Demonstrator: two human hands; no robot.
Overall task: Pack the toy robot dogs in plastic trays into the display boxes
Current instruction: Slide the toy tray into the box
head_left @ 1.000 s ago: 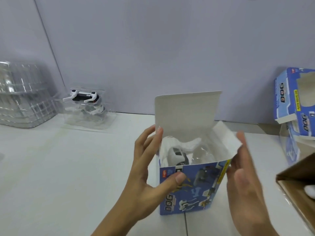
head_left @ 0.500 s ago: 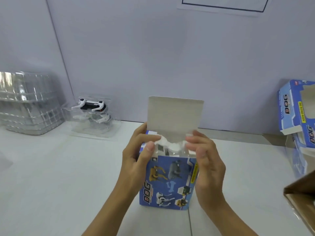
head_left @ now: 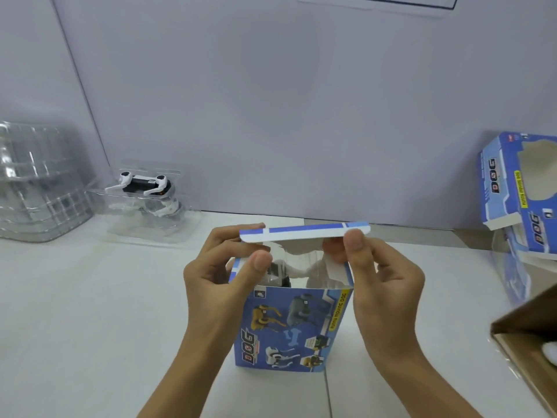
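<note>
The blue display box [head_left: 291, 325] stands upright on the white table [head_left: 90, 312], directly in front of the person. Its top opening is not yet closed. Through the gap a white toy dog [head_left: 281, 271] in clear plastic is partly visible inside; the task item is therefore already in the box.

Both hands work the top lid flap [head_left: 304, 232]. The left hand [head_left: 223, 279] pinches the flap's left end, thumb underneath and near the box corner, fingers curled over the top edge. The right hand [head_left: 382, 276] pinches the right end the same way, thumb on the front edge, fingers curled behind. The flap lies roughly level above the opening. Judgement: held at both ends so the flap comes down square and its tuck edge can enter the front wall without buckling. The side flaps seem folded in, though I cannot tell for certain.

Readable print on the front panel: "DOG" in red and black, and "FUNNY MOVING DOG" on a yellow strip, with pictures of yellow, grey and white dogs.

Far left: a stack of empty clear trays [head_left: 39, 182]. Just beside it, a second toy dog in its tray [head_left: 146, 200], apparently waiting its turn. Far right: another box [head_left: 521, 194], lying open with a window cut-out, same "DOG" lettering. A brown carton [head_left: 530, 345] sits at the right edge.
</note>
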